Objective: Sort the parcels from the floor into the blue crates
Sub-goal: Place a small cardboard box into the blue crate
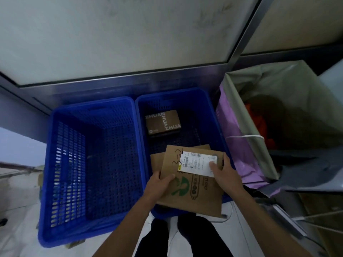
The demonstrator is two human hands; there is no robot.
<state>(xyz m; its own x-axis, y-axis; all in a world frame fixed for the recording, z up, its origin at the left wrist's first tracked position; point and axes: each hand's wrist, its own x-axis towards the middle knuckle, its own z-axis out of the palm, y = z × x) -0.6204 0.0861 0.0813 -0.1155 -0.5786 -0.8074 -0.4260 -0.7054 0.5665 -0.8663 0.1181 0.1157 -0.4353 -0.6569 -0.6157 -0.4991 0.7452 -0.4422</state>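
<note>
Centre of the frame, and we have a flat cardboard parcel (193, 193) in both hands. Our left hand (159, 184) grips its left edge, thumb on top. Our right hand (227, 176) clamps the right edge, thumb pressing the white shipping label (196, 162). The parcel hangs over the near end of the right blue crate (185, 101), where a brown box (163, 122) lies at the far end. Another cardboard sheet (155, 162) peeks out beneath; we cannot tell whether it is held or lying in the crate. The left blue crate (111, 154) shows nothing inside. We judge this the placing step: next, lower the parcel flat and loosen both grips.
</note>
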